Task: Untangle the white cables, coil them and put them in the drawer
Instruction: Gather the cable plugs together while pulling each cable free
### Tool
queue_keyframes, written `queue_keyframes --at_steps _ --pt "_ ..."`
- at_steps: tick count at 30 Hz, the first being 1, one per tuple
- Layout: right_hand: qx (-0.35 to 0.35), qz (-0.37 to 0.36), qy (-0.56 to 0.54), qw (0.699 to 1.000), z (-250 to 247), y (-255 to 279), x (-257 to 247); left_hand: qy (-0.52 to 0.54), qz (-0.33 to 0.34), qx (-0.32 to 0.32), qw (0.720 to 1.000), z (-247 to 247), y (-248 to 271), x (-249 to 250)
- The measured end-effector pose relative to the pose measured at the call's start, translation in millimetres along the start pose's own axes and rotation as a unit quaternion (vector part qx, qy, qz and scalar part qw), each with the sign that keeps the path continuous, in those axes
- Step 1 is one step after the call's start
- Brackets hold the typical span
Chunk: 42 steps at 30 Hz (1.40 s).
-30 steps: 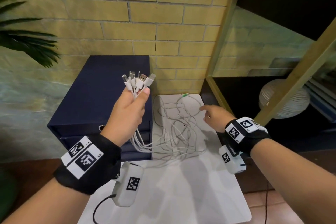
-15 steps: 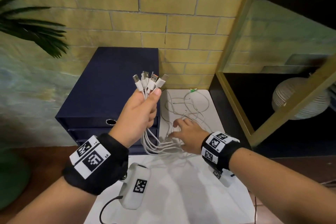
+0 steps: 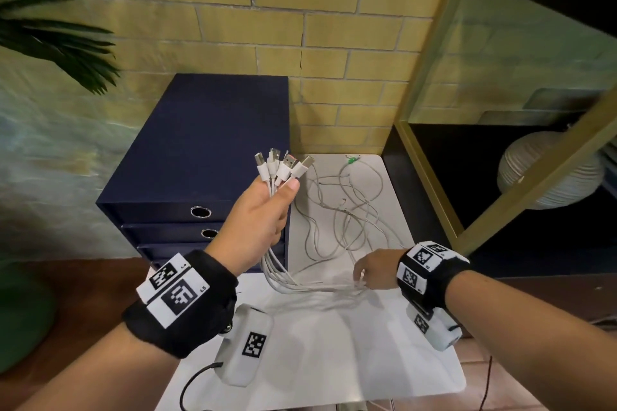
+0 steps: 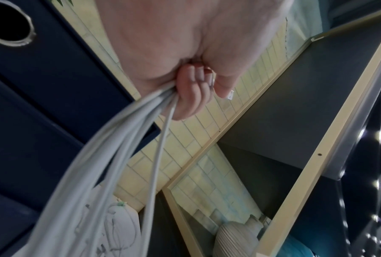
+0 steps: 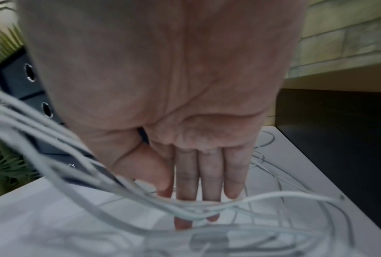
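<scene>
My left hand (image 3: 275, 190) is raised beside the drawer unit and grips a bundle of white cables (image 3: 283, 167) just under their USB plugs, which point up. In the left wrist view its fingers (image 4: 191, 87) are curled tight round the strands (image 4: 123, 139). The strands hang down, then run across the white table (image 3: 334, 350) to my right hand (image 3: 364, 277). That hand's straight fingers (image 5: 209, 182) lie among the strands (image 5: 123, 193), some crossing the fingertips. Beyond it a loose tangle (image 3: 347, 220) lies on the table. The dark blue drawer unit (image 3: 200, 150) has its drawers closed.
A yellow brick wall (image 3: 334, 27) stands behind the table. A gold-framed dark shelf (image 3: 430, 103) with a ribbed white vase (image 3: 547, 173) is at the right. Palm leaves (image 3: 56, 40) hang at the left. Round finger holes (image 3: 201, 212) mark the drawer fronts.
My right hand has drawn back from the far end of the tangle toward me, along the strands. My left hand keeps hold of the plug ends, and the view has tilted a little.
</scene>
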State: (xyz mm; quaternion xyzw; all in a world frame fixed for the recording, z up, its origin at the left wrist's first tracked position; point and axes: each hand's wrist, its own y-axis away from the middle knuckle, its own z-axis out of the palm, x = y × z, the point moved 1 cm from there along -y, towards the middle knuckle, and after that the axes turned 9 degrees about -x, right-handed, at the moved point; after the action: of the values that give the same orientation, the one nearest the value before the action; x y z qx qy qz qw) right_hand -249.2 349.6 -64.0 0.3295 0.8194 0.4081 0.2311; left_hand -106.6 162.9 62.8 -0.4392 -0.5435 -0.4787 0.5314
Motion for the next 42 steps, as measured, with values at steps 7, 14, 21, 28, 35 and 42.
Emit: queue_keyframes --at_steps 7,14,21,28,35,42 --pt "0.107 -0.045 -0.061 0.991 -13 -26 -13 -0.008 -0.025 -0.002 1.000 4 -1 -16" --pt "0.086 -0.081 0.019 0.993 -21 -47 -54 -0.004 -0.018 0.003 1.000 6 -2 -13" --pt "0.288 -0.149 -0.285 0.902 -50 -33 -44 0.010 -0.018 0.016 1.000 2 -1 -11" --pt "0.441 -0.260 -0.463 0.724 -127 38 -26 -0.011 -0.006 0.030 0.999 1 -5 -10" --pt "0.447 -0.339 -0.476 0.677 -147 99 -28 -0.032 0.037 0.105 0.993 -6 -15 -4" --pt "0.311 -0.361 -0.495 0.727 -119 126 -37 -0.081 0.030 0.068 0.994 8 -25 14"
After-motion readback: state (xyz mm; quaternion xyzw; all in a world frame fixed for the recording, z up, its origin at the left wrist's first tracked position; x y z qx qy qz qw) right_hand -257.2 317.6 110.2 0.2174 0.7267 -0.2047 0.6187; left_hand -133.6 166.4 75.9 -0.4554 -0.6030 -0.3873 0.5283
